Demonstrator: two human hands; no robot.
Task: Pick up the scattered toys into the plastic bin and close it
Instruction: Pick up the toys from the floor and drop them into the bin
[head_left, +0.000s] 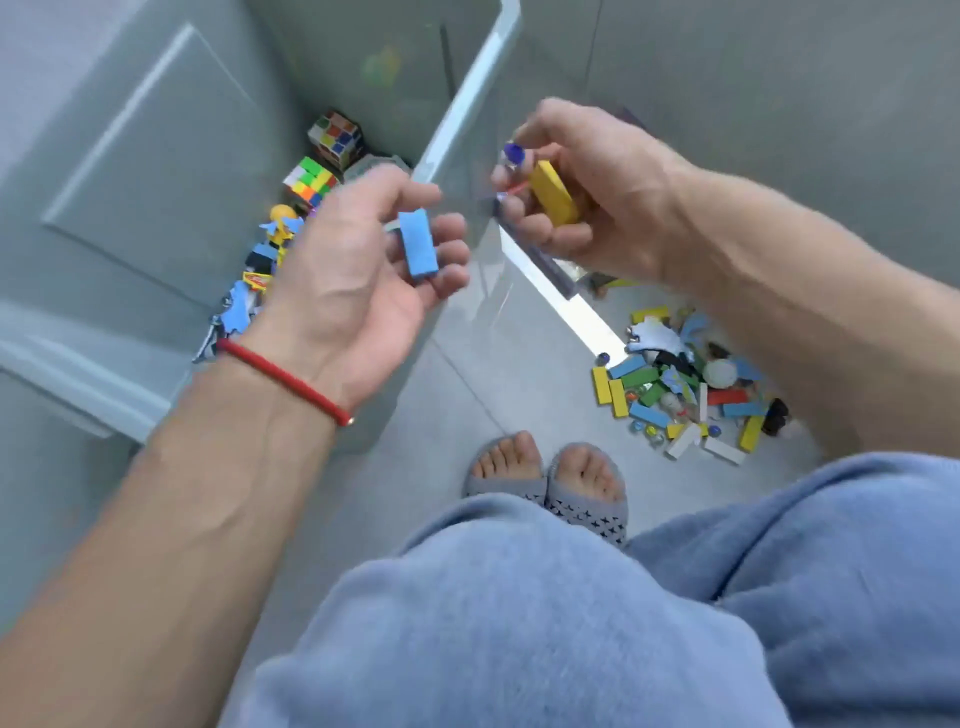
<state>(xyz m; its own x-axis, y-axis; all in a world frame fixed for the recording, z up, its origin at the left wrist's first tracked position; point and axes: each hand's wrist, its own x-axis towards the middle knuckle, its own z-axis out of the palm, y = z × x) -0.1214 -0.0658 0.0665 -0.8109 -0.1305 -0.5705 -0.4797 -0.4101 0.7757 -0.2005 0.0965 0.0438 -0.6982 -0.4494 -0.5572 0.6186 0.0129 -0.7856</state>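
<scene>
The bin (470, 98) mouth gapes open above, its clear wall fencing off the toy pile (685, 384).

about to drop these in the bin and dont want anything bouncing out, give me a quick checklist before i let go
1. Left hand has its toy: blue block lies on the loosely curled fingers. Ok, though the grip is loose.
2. Right hand has its load: curled round a yellow block and a small blue-capped piece. Ok.
3. Left hand above the bin opening: cannot tell; it sits near the rim.
4. Right hand above the opening: not ok, it looks outside the wall.
5. Bin open: ok, toys such as the puzzle cubes show inside.
6. Floor pile cleared: not ok.
</scene>
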